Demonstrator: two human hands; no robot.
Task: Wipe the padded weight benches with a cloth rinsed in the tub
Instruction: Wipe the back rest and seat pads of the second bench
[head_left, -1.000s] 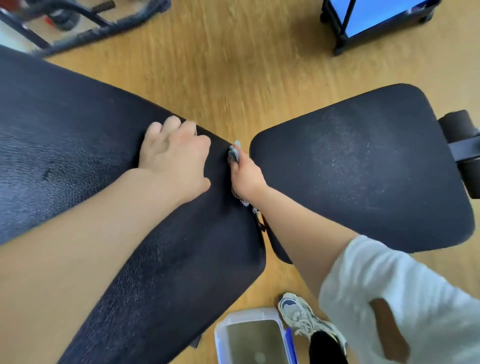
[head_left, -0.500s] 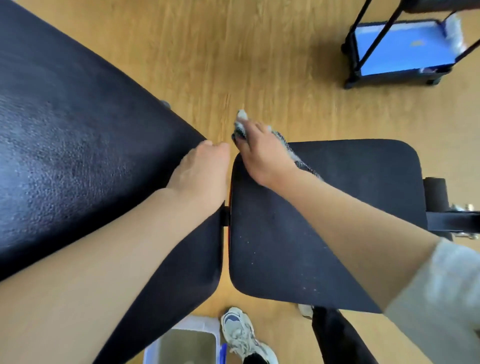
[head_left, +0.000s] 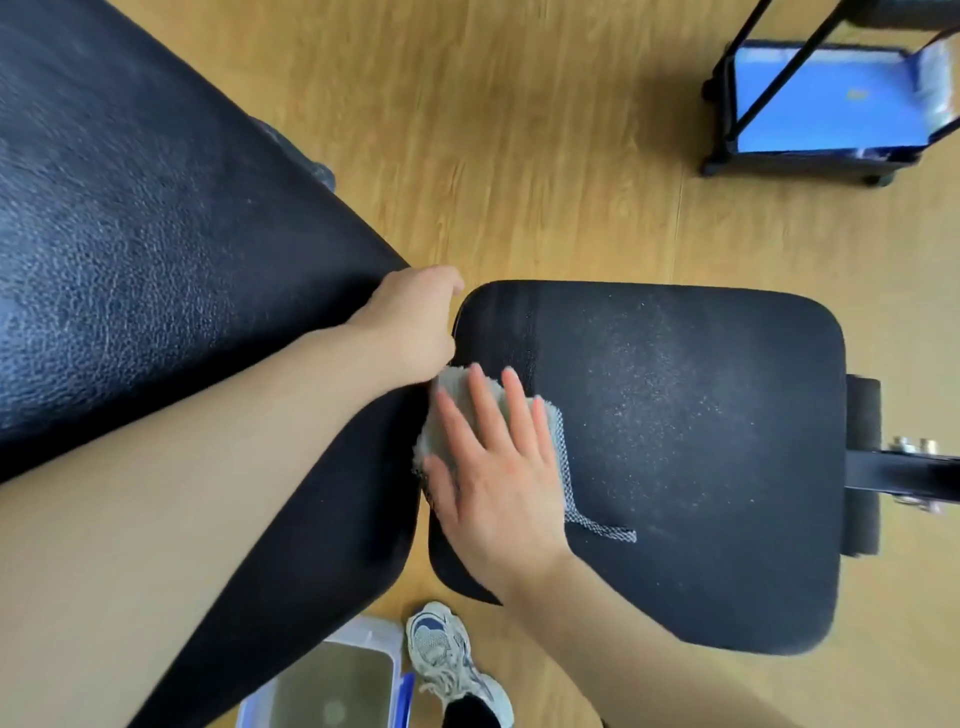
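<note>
My right hand (head_left: 498, 483) lies flat, fingers straight and spread, pressing the grey cloth (head_left: 457, 410) onto the seat pad (head_left: 675, 441) at its left edge. My left hand (head_left: 410, 322) sits just off that pad's far-left corner, fingers curled over the back pad (head_left: 156, 234). The tub (head_left: 332, 686) stands on the floor nearer me than the seat pad.

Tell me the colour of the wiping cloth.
The cloth is light grey with a mesh edge, head view.
</note>
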